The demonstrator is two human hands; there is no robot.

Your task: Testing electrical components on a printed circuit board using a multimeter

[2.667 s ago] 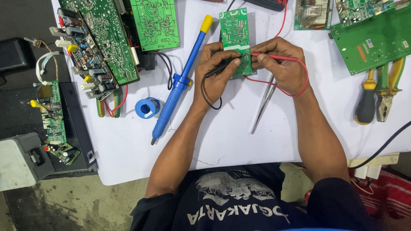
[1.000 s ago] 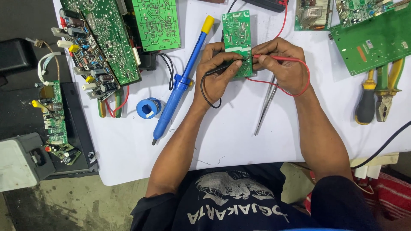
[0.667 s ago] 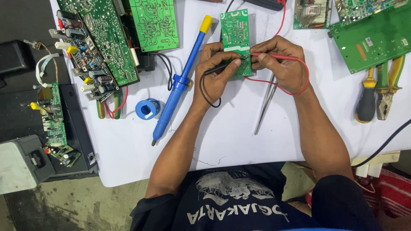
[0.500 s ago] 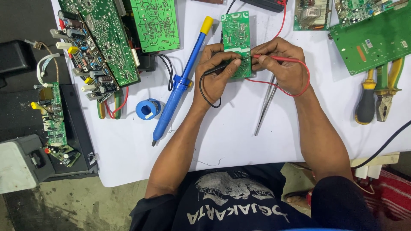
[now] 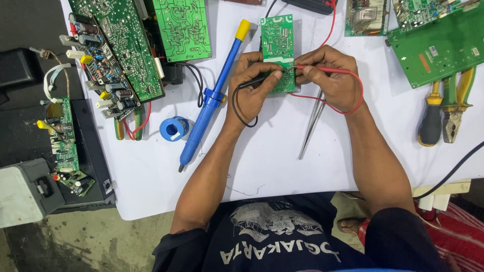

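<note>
A small green circuit board [image 5: 277,40] lies on the white table [image 5: 272,161] in front of me. My left hand [image 5: 252,85] grips a black test probe [image 5: 254,82] whose tip touches the lower part of the board. My right hand [image 5: 330,75] grips a red test probe [image 5: 322,69], its tip on the same area. Black and red leads loop from the probes up past the board toward a meter at the top edge.
A blue desoldering pump with a yellow cap [image 5: 212,95] lies left of my hands, a blue solder spool [image 5: 174,128] beside it. Metal tweezers [image 5: 310,126] lie under my right wrist. Larger green boards [image 5: 126,45] [image 5: 438,40], a screwdriver [image 5: 431,118] and pliers [image 5: 456,106] surround the space.
Both hands stay on the small board; the probe tips shift only slightly on it. Nothing else has moved.
</note>
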